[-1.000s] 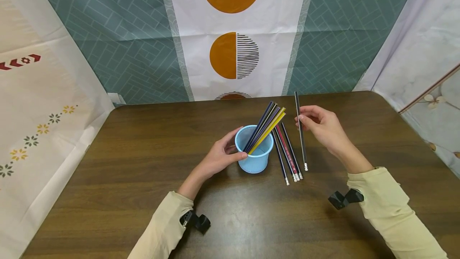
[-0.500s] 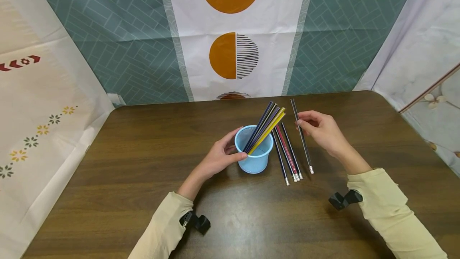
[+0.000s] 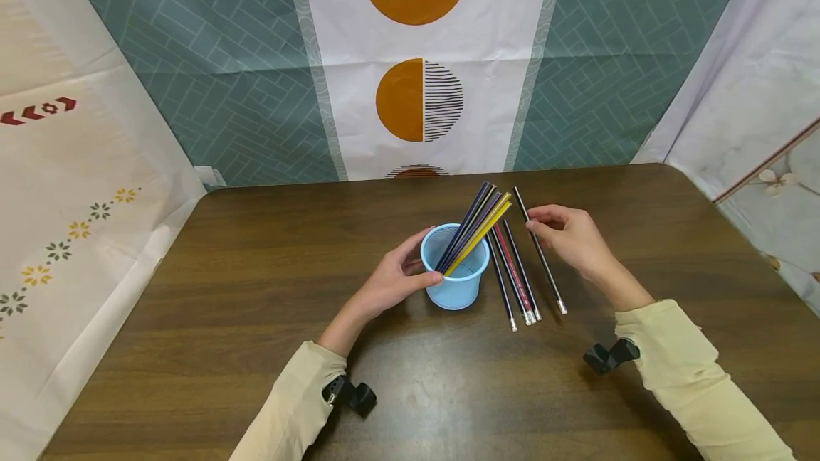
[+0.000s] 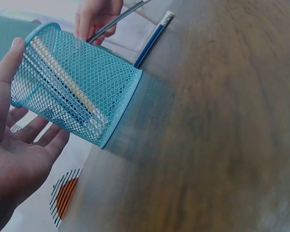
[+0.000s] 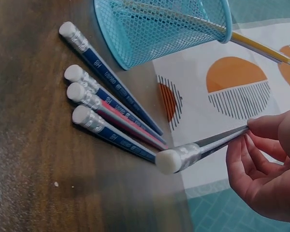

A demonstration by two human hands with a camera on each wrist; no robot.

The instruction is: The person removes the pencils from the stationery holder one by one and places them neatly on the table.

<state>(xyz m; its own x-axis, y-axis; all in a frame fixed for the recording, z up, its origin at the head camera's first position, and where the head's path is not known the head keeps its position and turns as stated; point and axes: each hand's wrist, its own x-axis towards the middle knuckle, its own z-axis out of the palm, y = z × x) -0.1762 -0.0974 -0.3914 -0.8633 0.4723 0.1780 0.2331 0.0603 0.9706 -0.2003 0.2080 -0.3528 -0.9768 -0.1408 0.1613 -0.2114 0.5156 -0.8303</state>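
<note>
My left hand (image 3: 391, 279) holds a light blue mesh pencil cup (image 3: 453, 296) at its left side, thumb near the rim. Several pencils (image 3: 474, 228), dark, purple and yellow, lean to the right inside the cup. To the right, my right hand (image 3: 573, 237) pinches a dark pencil (image 3: 544, 265) between thumb and fingertips. This pencil slants, its white eraser pointing toward me, as the right wrist view also shows. Between cup and right hand, several dark pencils and a red pencil (image 3: 514, 276) lie side by side on the table, erasers toward me.
The brown wooden table (image 3: 256, 304) ends at a back edge behind the cup. A patterned cloth (image 3: 423, 41) hangs beyond it, with pale cloths at left and right. A black wrist camera (image 3: 349, 395) sits on the left sleeve, another black camera (image 3: 611, 356) on the right.
The pencil in my right hand has tilted, its far end swinging left and its eraser end moving right and toward me. The right hand has shifted slightly nearer me. Left hand and cup stay put.
</note>
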